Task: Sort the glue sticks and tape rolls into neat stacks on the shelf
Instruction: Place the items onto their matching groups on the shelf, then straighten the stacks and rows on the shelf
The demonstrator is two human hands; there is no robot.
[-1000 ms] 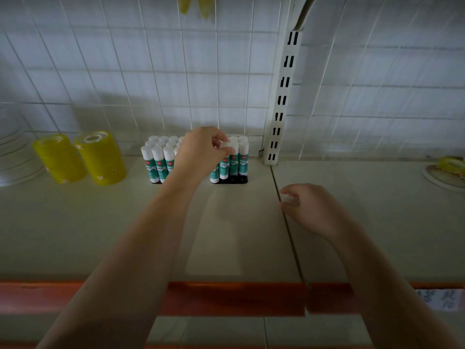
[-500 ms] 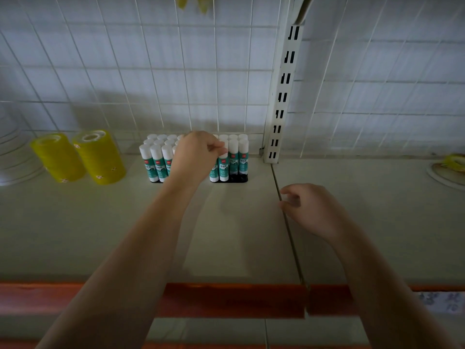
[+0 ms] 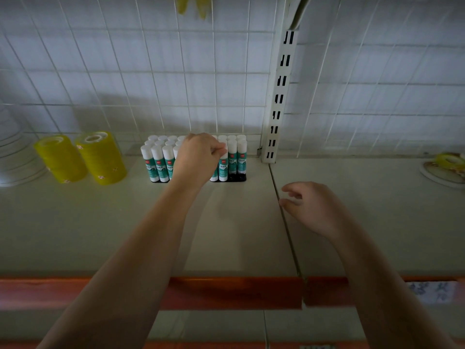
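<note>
glue sticks stand upright in tight rows in a black tray at the back of the shelf, against the white wire grid. the left hand reaches into the middle of the block, its fingers curled round the white cap of one stick in the front row, pinching it near the top. more sticks stand on either side of those fingers, three plain to the left of the hand and two just to the right of the pinched one.

well to the left of the left hand, two stacks of yellow tape rolls stand side by side on the shelf, leaning slightly, near but apart from the glue sticks.

the right hand hovers low over the shelf beside the seam between the two shelf boards, fingers loosely curled and holding nothing. far to the right of it a single yellow tape roll lies on a pale plate at the frame's edge. a slotted white upright rises behind the right-hand end of the tray.
</note>
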